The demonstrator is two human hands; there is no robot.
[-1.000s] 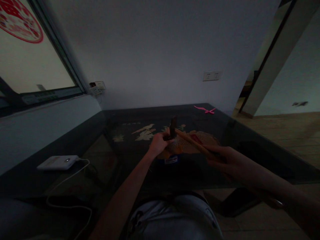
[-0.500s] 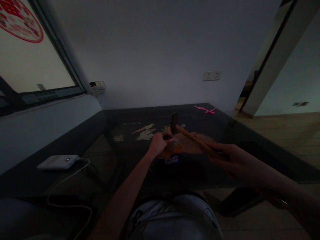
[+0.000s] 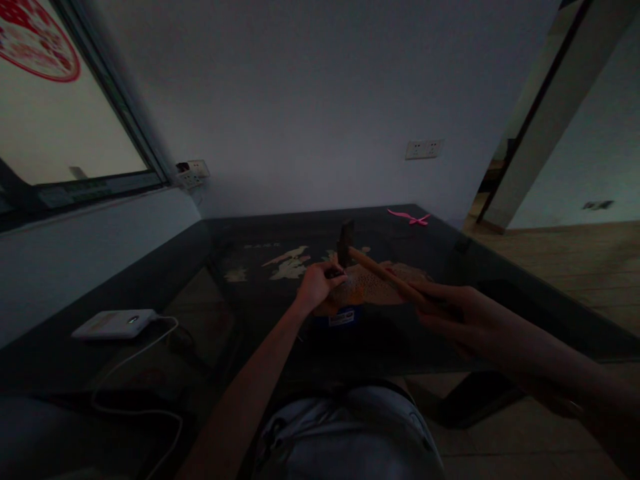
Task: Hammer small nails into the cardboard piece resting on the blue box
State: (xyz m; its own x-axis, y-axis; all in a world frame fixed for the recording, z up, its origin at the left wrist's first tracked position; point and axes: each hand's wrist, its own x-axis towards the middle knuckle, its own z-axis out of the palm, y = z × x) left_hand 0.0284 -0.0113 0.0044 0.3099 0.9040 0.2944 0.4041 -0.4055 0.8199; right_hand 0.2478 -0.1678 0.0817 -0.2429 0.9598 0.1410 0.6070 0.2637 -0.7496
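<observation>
My right hand [image 3: 453, 310] is wrapped round the wooden handle of a hammer [image 3: 377, 269]. The dark hammer head stands just above the fingertips of my left hand [image 3: 320, 283]. Those left fingers are pinched together over a brown sheet full of small holes [image 3: 370, 285]; whatever sits between them is too small and dark to make out. An orange patch shows on the sheet near my left fingers. Beneath the sheet's front edge lies a blue item with a white label [image 3: 341, 317], mostly covered.
A white power bank [image 3: 117, 324] with a white cable [image 3: 127, 360] lies at the left of the dark table [image 3: 280, 230]. A pink ribbon-like thing [image 3: 410, 217] lies at the back right. Behind the table rises a wall with sockets [image 3: 424, 149].
The hammer head has shifted very slightly, still close above my left fingertips. My left hand stays pinched in the same place. The whole view has moved a little.
</observation>
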